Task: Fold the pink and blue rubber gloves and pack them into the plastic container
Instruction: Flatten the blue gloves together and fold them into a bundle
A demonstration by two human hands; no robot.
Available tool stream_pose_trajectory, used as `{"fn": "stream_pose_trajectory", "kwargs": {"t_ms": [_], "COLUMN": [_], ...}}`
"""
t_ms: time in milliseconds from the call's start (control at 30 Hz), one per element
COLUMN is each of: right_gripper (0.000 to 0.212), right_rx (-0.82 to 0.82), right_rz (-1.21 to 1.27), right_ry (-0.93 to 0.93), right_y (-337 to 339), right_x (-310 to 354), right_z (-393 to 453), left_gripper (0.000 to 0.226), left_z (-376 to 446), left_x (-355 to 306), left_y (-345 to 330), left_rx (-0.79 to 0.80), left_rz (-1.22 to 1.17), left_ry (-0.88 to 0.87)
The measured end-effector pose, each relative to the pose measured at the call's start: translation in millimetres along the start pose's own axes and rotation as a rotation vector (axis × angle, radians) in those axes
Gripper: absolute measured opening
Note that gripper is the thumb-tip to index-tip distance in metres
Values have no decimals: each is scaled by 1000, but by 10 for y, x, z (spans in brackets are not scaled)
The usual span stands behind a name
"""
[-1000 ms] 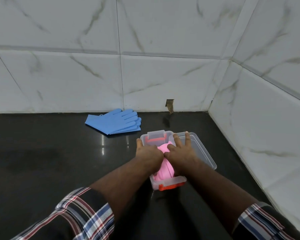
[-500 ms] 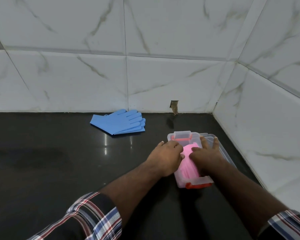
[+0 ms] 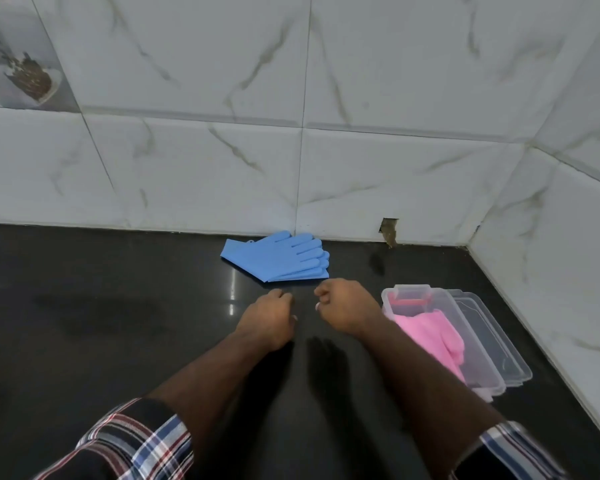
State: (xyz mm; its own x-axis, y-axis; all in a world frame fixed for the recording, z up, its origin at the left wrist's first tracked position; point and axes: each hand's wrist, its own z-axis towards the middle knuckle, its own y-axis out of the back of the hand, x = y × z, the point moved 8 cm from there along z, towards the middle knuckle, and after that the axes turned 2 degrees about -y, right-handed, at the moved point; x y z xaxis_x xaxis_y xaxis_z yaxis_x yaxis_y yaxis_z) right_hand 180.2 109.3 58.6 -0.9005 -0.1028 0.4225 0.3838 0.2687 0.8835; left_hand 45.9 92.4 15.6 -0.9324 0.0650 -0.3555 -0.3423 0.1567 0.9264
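Note:
The blue gloves [image 3: 278, 255] lie flat and stacked on the black counter near the back wall. Folded pink gloves [image 3: 430, 336] rest inside the clear plastic container [image 3: 395, 295] at the right. My left hand [image 3: 269, 317] and my right hand [image 3: 349, 308] hover side by side over the counter, just in front of the blue gloves and left of the container. Both hands have curled fingers and hold nothing.
The container's clear lid [image 3: 492, 341] lies beside it, towards the right wall. White marble-look tiled walls [image 3: 361, 168] close the corner at the back and right. A small hole [image 3: 388, 232] shows at the wall's base. The black counter [image 3: 101, 323] stretches to the left.
Both hands have let go of the pink gloves in the container and moved left and forward towards the blue gloves. The view has swung left.

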Motion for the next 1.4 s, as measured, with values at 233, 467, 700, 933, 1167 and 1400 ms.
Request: {"fn": "stream_pose_trajectory", "kwargs": {"t_ms": [233, 467, 700, 933, 1167, 1400], "right_gripper": [46, 60, 33, 20, 17, 43], "right_rx": [31, 102, -14, 23, 9, 72], "right_rz": [370, 1067, 1288, 1323, 1208, 1362], "right_ry": [-117, -383, -522, -91, -204, -256], "right_y": [-271, -473, -568, -267, -416, -532], "right_x": [27, -2, -76, 463, 194, 61], "right_z": [500, 960, 1220, 1205, 1027, 698], "left_gripper": [47, 45, 42, 25, 19, 25], "left_z": [275, 716, 995, 1088, 916, 575], "left_x": [357, 465, 645, 734, 997, 787], "left_y": [119, 169, 121, 407, 958, 1206], "left_rx": [-30, -71, -130, -279, -597, -532], "left_rz": [-8, -58, -66, -350, -973, -1809], "left_ry": [38, 19, 71, 189, 358, 265]}}
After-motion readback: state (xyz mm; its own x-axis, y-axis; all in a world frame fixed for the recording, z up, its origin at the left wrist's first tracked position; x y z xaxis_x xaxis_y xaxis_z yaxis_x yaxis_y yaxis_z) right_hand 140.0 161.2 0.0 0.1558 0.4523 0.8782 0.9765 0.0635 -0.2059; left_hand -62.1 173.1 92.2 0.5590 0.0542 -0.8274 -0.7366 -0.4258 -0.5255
